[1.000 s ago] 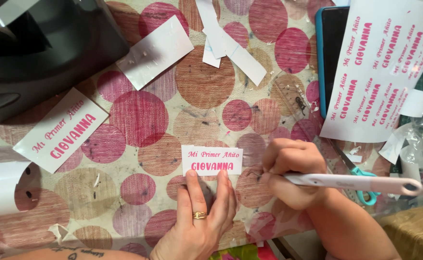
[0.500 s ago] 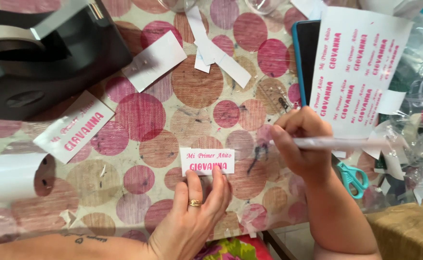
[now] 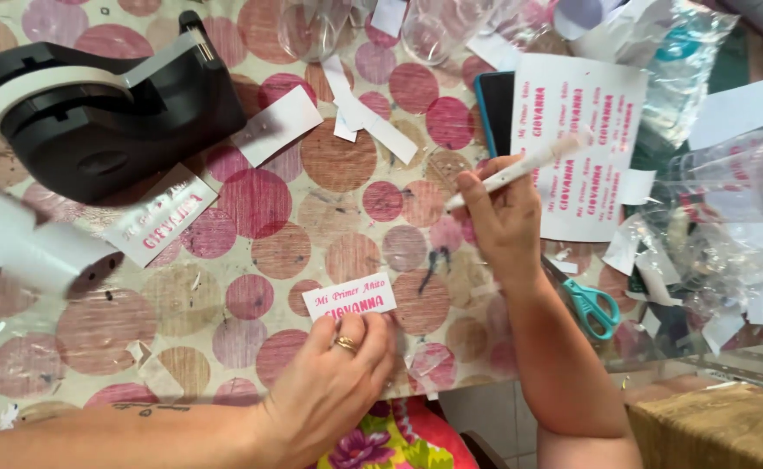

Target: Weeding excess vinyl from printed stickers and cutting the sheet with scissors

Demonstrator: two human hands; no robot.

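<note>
My left hand (image 3: 334, 382) rests at the table's near edge, its fingertips pressing on a small white label with pink lettering (image 3: 349, 297). A ring shows on one finger. My right hand (image 3: 499, 217) is raised above the table to the right of the label and grips a thin white stick-shaped tool (image 3: 520, 167) that points up and to the right. The tool's tip hovers over a white sheet printed with several pink labels (image 3: 585, 143).
A black tape dispenser (image 3: 95, 104) stands at the back left, with a cut label (image 3: 160, 215) below it. A white roll (image 3: 26, 247) lies at far left. Teal-handled scissors (image 3: 590, 304) lie right of my forearm. Paper scraps, clear cups (image 3: 438, 26) and plastic wrapping crowd the back and right.
My right hand has lifted away from the label and swung the white tool up to the right. My left hand has slid lower, staying on the label. The camera view has shifted.
</note>
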